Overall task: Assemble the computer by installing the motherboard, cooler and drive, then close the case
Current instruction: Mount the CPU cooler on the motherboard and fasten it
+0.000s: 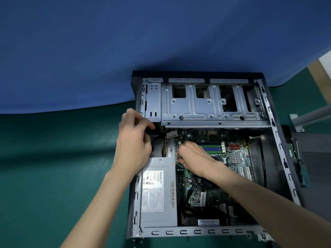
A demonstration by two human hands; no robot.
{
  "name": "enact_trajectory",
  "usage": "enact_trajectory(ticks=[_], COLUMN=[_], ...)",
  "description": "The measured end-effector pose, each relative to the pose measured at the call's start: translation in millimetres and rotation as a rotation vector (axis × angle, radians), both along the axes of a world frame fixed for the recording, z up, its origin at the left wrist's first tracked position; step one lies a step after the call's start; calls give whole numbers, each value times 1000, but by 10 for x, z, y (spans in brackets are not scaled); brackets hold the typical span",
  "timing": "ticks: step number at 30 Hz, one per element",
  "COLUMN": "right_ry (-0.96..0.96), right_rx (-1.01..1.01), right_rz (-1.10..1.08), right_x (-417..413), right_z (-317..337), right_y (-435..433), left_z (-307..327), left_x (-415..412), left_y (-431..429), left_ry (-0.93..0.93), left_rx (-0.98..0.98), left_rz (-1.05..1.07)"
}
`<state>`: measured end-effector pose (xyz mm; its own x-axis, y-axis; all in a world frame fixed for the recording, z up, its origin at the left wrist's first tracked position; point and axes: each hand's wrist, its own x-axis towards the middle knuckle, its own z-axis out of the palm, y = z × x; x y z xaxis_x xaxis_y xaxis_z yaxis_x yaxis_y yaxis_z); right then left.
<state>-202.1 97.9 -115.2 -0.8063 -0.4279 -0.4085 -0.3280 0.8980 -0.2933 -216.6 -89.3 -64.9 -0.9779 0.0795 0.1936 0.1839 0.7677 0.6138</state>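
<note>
Our right hand [193,156] is on the motherboard [238,158] at its 9 o'clock edge, fingers curled down; can't tell if they pinch anything. Left hand [133,140] at the case's [197,231] 11 o'clock, fingers curled by the drive cage [206,108] corner, grip unclear. Board lies inside the case, power supply [157,194] at its 9 o'clock.

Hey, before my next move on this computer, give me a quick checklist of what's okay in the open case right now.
1. Motherboard lying in the case: ok.
2. Power supply in its corner: ok.
3. Drive in the drive cage: not ok, none visible.
4. Case closed: not ok, the side is open.
5. Left hand and right hand free: cannot tell; fingers are curled, by the cables and on the board's left edge.
</note>
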Motion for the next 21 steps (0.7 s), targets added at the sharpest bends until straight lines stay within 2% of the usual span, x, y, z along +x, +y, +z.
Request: enact_trajectory(ticks=[14,18,21], right_ry=[-52,-94,-52], right_rx=[8,-3,35], right_rz=[9,-52,19], right_x=[-24,-33,-18], right_z=[-29,-53,-27], right_y=[22,11,-20], left_z=[-6,-12,-12], left_x=[-3,0,0], left_y=[-2,-4,0], left_ry=[7,5,-4], left_rx=[3,7,5], left_rz=[4,2,2])
